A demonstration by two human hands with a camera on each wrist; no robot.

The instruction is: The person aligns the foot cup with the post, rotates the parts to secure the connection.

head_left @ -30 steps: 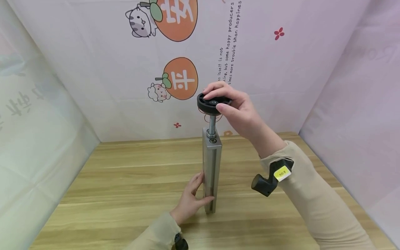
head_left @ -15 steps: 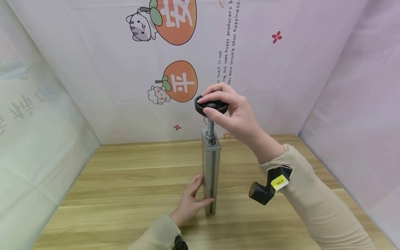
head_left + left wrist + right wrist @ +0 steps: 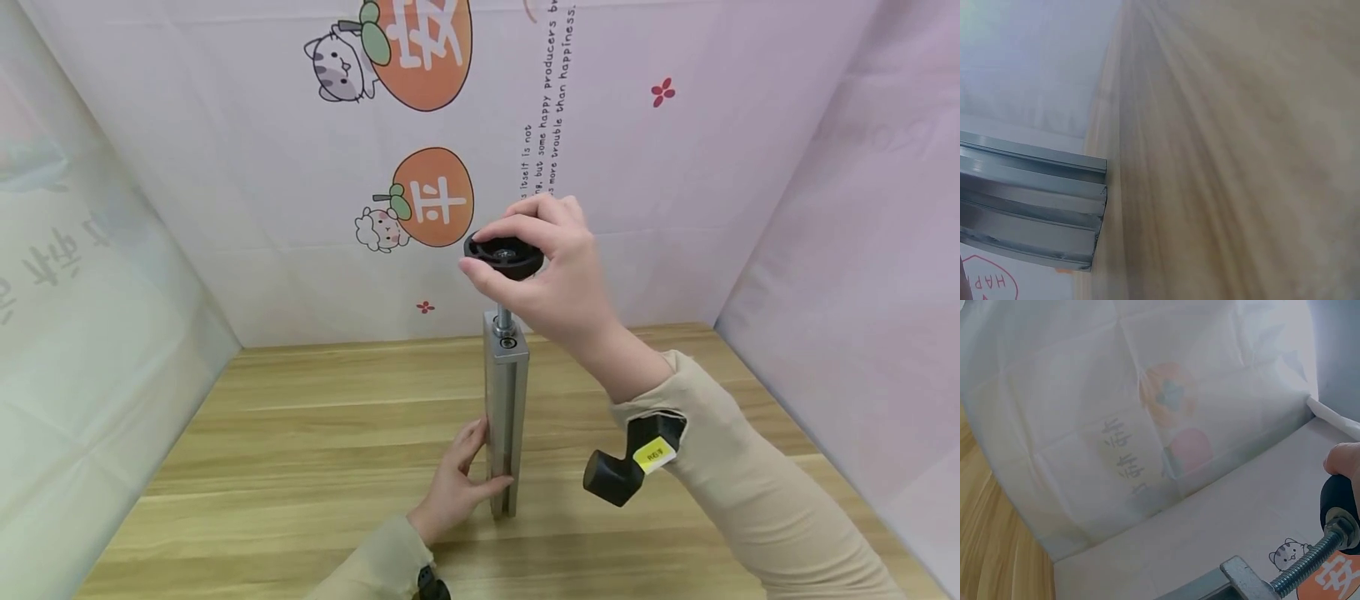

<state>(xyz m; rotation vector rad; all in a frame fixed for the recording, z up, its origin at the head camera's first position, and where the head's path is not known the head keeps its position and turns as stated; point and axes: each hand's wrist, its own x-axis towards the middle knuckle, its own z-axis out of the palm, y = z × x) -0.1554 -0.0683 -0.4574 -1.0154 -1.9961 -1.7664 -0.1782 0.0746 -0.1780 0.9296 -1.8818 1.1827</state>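
A silver aluminium profile [image 3: 507,417] stands upright over the wooden table. Around its lower part my left hand [image 3: 450,483] is wrapped, thumb on the near face and fingers at the left side. From the end plate on top rises a threaded rod [image 3: 1307,565] carrying a round black levelling foot [image 3: 517,265]. My right hand [image 3: 566,283] pinches the rim of that foot between thumb and fingers. In the left wrist view the grooved lower end of the profile [image 3: 1035,197] shows close to the table; whether it touches is hard to tell.
White printed cloth [image 3: 225,167] hangs behind the wooden tabletop [image 3: 300,433], and similar cloth closes off the left and right sides. Each wrist carries a black camera mount, the right one [image 3: 615,477] with a yellow label.
My right hand has turned round the black foot, its thumb sweeping to the left along the near rim. My left hand and the profile stay nearly where they were; the head view shifts slightly.
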